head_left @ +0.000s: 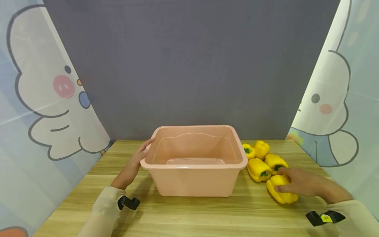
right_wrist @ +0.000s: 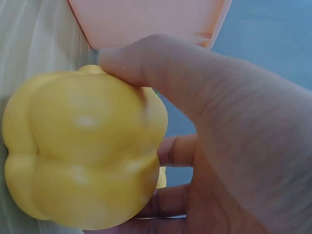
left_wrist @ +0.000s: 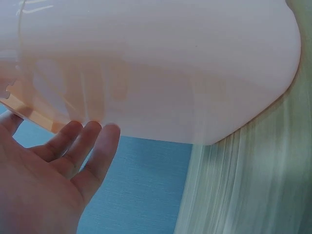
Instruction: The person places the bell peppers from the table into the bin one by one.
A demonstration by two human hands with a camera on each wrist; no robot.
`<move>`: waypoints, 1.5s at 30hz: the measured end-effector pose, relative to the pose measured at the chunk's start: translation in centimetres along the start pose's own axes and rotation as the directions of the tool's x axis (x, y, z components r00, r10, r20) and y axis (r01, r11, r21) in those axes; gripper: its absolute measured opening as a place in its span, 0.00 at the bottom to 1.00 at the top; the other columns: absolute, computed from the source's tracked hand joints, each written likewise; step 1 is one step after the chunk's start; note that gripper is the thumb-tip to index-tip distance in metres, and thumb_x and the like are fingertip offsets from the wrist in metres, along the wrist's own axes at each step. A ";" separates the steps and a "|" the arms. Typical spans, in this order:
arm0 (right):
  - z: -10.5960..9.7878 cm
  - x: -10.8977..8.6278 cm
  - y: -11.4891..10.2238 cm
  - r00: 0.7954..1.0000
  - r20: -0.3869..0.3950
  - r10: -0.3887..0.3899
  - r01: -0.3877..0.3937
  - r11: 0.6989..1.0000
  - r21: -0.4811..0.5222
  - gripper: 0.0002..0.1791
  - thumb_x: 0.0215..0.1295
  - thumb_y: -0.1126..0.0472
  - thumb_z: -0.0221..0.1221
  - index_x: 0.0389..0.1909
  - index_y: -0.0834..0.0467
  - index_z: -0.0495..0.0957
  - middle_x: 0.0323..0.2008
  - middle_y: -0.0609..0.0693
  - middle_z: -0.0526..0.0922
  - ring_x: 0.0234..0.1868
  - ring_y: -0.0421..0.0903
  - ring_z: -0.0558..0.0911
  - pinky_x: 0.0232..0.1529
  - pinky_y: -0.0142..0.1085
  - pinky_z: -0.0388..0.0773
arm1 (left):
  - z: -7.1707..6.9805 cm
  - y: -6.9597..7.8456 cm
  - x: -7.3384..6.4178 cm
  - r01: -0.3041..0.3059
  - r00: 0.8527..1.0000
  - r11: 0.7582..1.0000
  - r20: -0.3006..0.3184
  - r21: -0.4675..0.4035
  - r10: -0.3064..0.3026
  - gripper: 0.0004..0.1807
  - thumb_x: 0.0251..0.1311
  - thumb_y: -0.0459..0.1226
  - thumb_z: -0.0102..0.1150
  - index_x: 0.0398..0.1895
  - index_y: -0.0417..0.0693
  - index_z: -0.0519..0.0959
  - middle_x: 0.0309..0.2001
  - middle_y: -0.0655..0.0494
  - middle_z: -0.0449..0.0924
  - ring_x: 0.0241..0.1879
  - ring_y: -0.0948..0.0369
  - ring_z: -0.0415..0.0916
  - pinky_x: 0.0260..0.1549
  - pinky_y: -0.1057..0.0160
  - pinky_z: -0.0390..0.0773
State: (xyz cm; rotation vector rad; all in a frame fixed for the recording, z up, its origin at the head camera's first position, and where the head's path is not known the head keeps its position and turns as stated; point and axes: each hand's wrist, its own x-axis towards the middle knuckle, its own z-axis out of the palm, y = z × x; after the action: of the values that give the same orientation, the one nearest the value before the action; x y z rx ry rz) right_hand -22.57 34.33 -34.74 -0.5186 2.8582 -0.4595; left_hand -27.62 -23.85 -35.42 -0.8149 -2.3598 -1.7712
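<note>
A pink plastic basin (head_left: 193, 181) stands upright on the wooden table. My left hand (head_left: 134, 164) rests against its left side, with fingertips at the rim and outer wall; in the left wrist view, the fingers (left_wrist: 100, 161) are extended, only slightly bent. Right of the basin, my right hand (head_left: 305, 181) grips the nearest yellow bell pepper (head_left: 279, 195). The right wrist view has the thumb (right_wrist: 129, 63) over one side of this pepper and the other fingers behind it. Close by lie several more yellow bell peppers (head_left: 257, 168), their green stems partly showing.
Light wood grain runs across the table (head_left: 183, 219). A dark grey panel (head_left: 189, 65) rises behind it, and cartoon-printed curtains (head_left: 17, 138) hang on both sides. Black camera straps (head_left: 128, 202) circle both sleeved wrists.
</note>
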 end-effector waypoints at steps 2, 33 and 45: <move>-0.1 0.0 -0.1 1.000 -0.001 0.009 -0.009 1.000 -0.006 0.32 0.63 0.41 0.64 0.54 0.64 0.75 0.47 0.55 0.81 0.45 0.54 0.79 0.44 0.57 0.76 | 0.0 0.1 0.0 -0.003 1.000 1.000 -0.001 -0.001 0.003 0.31 0.78 0.49 0.35 0.80 0.53 0.53 0.78 0.52 0.47 0.73 0.45 0.49 0.62 0.33 0.54; -0.7 -0.7 0.0 0.991 -0.127 -0.050 0.047 0.999 -0.021 0.29 0.58 0.43 0.69 0.49 0.60 0.75 0.36 0.46 0.77 0.34 0.43 0.72 0.33 0.36 0.71 | 0.3 0.1 0.1 -0.006 1.000 1.000 -0.014 0.005 0.006 0.30 0.78 0.49 0.34 0.79 0.54 0.54 0.78 0.52 0.47 0.73 0.45 0.50 0.62 0.34 0.56; -0.4 -0.5 0.6 0.971 -0.238 -0.032 0.028 0.999 -0.019 0.25 0.59 0.42 0.67 0.45 0.57 0.76 0.33 0.44 0.77 0.33 0.42 0.72 0.31 0.35 0.70 | 0.2 -0.2 0.0 -0.005 1.000 1.000 -0.021 0.011 0.005 0.29 0.78 0.49 0.33 0.79 0.55 0.55 0.78 0.52 0.48 0.72 0.45 0.52 0.62 0.36 0.58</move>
State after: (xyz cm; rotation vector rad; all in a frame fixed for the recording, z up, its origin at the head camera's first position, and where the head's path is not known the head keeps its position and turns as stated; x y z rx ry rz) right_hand -22.34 35.11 -34.51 -0.5438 3.0887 -0.5388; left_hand -27.68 -23.67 -35.62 -0.7965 -2.3507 -1.7540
